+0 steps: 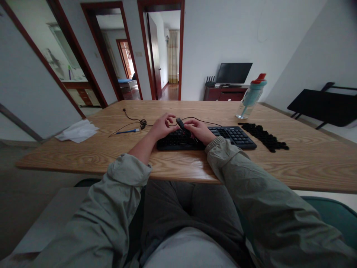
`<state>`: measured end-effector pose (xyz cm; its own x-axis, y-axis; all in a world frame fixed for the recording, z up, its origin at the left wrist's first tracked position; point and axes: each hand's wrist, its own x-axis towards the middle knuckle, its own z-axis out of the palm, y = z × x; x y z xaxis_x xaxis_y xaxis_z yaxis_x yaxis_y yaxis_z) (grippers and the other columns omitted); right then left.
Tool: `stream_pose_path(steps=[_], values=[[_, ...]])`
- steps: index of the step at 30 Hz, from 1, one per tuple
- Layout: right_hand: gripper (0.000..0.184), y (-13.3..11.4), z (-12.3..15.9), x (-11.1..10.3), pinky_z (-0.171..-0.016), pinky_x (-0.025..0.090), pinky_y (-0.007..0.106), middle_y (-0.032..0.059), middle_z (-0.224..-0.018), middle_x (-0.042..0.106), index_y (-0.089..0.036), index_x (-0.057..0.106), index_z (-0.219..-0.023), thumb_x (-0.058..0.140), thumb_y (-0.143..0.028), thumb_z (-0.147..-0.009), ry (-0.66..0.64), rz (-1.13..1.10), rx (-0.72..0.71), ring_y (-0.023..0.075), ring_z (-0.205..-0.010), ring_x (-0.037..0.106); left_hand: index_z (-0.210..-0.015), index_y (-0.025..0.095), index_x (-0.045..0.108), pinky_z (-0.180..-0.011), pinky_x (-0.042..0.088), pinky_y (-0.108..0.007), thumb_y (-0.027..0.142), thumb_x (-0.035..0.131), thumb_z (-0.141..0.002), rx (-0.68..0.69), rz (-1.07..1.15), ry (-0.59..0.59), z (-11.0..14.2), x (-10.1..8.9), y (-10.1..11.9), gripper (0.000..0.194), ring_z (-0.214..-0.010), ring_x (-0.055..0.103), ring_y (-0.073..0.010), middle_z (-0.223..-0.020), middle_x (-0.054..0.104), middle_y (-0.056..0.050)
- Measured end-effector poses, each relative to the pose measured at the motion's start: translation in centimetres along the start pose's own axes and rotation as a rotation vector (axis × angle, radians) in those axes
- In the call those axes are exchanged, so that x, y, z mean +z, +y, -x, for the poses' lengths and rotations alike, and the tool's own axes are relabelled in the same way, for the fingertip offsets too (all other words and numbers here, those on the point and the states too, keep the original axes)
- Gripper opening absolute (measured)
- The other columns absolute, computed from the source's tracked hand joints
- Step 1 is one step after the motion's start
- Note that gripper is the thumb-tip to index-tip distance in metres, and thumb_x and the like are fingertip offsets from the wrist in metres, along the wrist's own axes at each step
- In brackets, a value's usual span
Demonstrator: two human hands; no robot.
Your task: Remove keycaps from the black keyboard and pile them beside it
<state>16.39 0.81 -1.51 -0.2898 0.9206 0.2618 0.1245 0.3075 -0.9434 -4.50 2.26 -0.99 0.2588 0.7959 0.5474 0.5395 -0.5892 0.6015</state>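
A black keyboard (234,137) lies flat on the wooden table in front of me, its cable running off behind it. My right hand (199,131) is closed over the keyboard's middle, gripping a small dark elongated object (182,125) whose kind I cannot make out. It tilts up to the left, away from the keys. Just left of it, above the keyboard's left part, my left hand (164,125) has its fingers bent and apart, with nothing visible in them. Dark and hard to read are the keys beneath both hands.
Coiled cable (142,123) and a blue-handled brush (127,131) lie to the left, beyond them white tissues (78,131). Small black pieces (262,136), seemingly keycaps, spread right of the keyboard. A water bottle (251,97) with a red lid stands behind them on the table (173,163).
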Motion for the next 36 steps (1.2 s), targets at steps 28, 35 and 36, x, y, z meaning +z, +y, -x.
stream_pose_path(steps=[28, 35, 36], values=[[0.028, -0.31, 0.33, -0.09, -0.045, 0.039, 0.018, -0.0001, -0.066, 0.063, -0.015, 0.065, -0.095, 0.065, -0.037, -0.078, -0.170, 0.029, 0.078, 0.0097, -0.055, 0.054, -0.109, 0.013, 0.069, -0.066, 0.043, -0.027, 0.046, 0.079, -0.066, -0.055, 0.207, -0.139, -0.24, -0.26, -0.01, 0.055, -0.068, 0.053, -0.0120, -0.084, 0.067, -0.005], [0.022, -0.37, 0.30, 0.03, -0.042, 0.038, 0.019, 0.0005, -0.062, 0.062, -0.016, 0.063, -0.092, 0.062, -0.033, -0.079, -0.174, -0.014, 0.093, 0.0111, -0.053, 0.054, -0.112, 0.012, 0.067, -0.070, 0.046, -0.028, 0.041, 0.077, -0.069, -0.030, 0.297, -0.202, -0.31, -0.10, -0.49, 0.053, -0.075, 0.058, -0.0139, -0.090, 0.068, -0.007], [0.021, -0.36, 0.28, 0.02, -0.042, 0.038, 0.019, 0.0006, -0.062, 0.062, -0.016, 0.063, -0.092, 0.062, -0.032, -0.079, -0.174, -0.022, 0.095, 0.0113, -0.053, 0.054, -0.112, 0.012, 0.067, -0.071, 0.046, -0.028, 0.040, 0.077, -0.070, -0.027, 0.305, -0.207, -0.31, -0.11, -0.50, 0.051, -0.075, 0.058, -0.0137, -0.090, 0.068, -0.007]])
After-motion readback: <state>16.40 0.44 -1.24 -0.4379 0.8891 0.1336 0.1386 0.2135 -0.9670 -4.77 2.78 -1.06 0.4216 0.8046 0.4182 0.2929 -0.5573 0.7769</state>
